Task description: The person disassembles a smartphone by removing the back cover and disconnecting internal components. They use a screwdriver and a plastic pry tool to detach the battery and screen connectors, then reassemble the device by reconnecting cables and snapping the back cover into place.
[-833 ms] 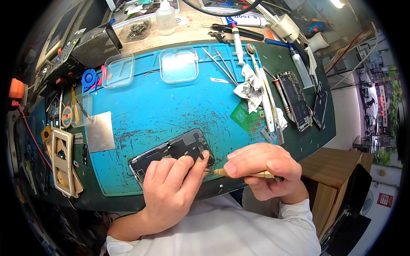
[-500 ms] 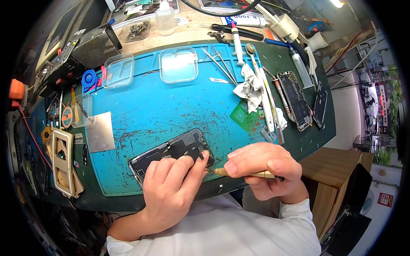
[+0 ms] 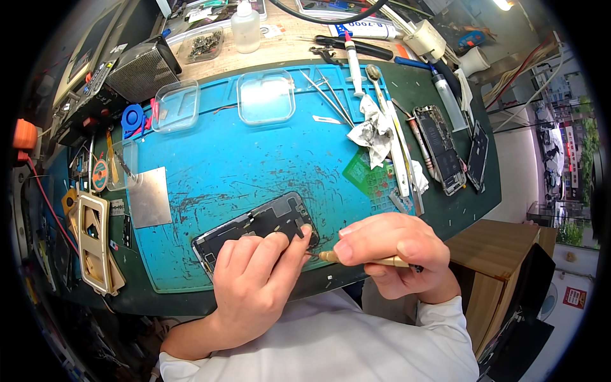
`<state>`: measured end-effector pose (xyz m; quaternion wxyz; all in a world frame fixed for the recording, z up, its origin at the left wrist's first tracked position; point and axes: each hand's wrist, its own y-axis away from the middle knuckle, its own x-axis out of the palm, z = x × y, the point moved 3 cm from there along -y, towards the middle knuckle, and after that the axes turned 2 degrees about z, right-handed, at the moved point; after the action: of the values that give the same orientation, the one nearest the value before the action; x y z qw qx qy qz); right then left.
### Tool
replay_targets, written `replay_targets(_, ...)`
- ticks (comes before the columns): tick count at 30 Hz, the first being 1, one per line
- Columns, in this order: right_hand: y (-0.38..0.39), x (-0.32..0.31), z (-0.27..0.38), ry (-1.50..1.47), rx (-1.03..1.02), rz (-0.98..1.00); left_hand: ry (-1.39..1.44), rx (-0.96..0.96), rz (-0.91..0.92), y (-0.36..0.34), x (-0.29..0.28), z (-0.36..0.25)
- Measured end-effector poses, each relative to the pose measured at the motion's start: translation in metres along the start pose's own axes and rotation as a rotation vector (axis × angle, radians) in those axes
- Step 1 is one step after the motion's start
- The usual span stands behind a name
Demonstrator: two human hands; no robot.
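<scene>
Mat (image 3: pixel 210 153) matt, surf. rough & scuffed. Phone (image 3: pixel 253 227) mostly matt. Plate (image 3: pixel 150 197) smooth mtl. Tubs (image 3: pixel 266 97) clear glossy plas. Tissue (image 3: pixel 373 134) crumpled paper. Cabinet (image 3: pixel 506 249) wood.

Lying on the green table (image 3: pixel 465 202): a scuffed blue mat (image 3: pixel 210 153). Carries a phone part (image 3: pixel 259 220) near its lower edge, a metal plate (image 3: pixel 152 198) at left, two clear trays (image 3: pixel 266 100) along the far side, a blade (image 3: pixel 326 120) and crumpled tissue (image 3: pixel 374 135) toward the right. Also bears, right of the mat, an open phone (image 3: pixel 440 153) directly on the green.
</scene>
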<state>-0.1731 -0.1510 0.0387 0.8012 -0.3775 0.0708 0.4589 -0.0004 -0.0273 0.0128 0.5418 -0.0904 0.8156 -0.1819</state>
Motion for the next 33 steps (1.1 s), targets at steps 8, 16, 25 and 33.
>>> replay_targets(8,-0.0011,-0.0005,0.001,0.007,-0.012,-0.001,-0.01,0.004,-0.022,-0.0006,0.0009,0.0)
replay_targets(16,-0.0002,0.0,0.0003,0.001,-0.009,-0.003,-0.009,0.006,-0.02,-0.0007,0.0006,-0.0003)
replay_targets(25,0.0003,-0.0001,0.0005,-0.003,-0.016,-0.007,-0.005,0.006,-0.008,-0.0002,0.0011,0.0)
replay_targets(33,0.0021,0.0016,-0.0013,-0.044,-0.046,-0.126,0.014,-0.005,0.006,0.0,0.0,-0.0004)
